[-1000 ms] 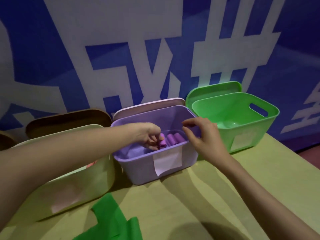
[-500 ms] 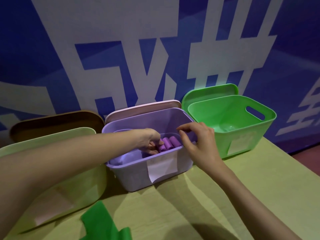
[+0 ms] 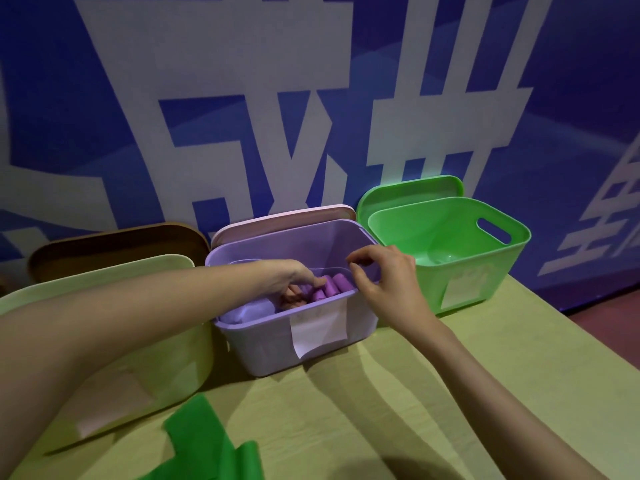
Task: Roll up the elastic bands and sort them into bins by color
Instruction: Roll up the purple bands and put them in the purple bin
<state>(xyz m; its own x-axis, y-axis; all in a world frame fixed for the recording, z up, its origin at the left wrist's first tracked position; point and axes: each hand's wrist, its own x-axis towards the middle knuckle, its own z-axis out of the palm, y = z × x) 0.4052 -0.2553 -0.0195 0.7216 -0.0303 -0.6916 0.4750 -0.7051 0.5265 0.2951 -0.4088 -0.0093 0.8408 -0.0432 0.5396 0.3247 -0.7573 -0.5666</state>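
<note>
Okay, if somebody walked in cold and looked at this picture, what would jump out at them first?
Probably the purple bin in the middle, with the left hand reaching inside among the rolled purple bands and the right hand poised over its right rim. Next, the bright green bin on the right, which looks empty, and the loose green band lying on the table at the bottom.

An exhibition-style or staged demonstration space: a large blue printed backdrop with giant white characters (image 3: 242, 98) rises behind the fingers (image 3: 360, 261), above a table under yellow-green cloth (image 3: 485, 341) holding labelled plastic bins.
</note>
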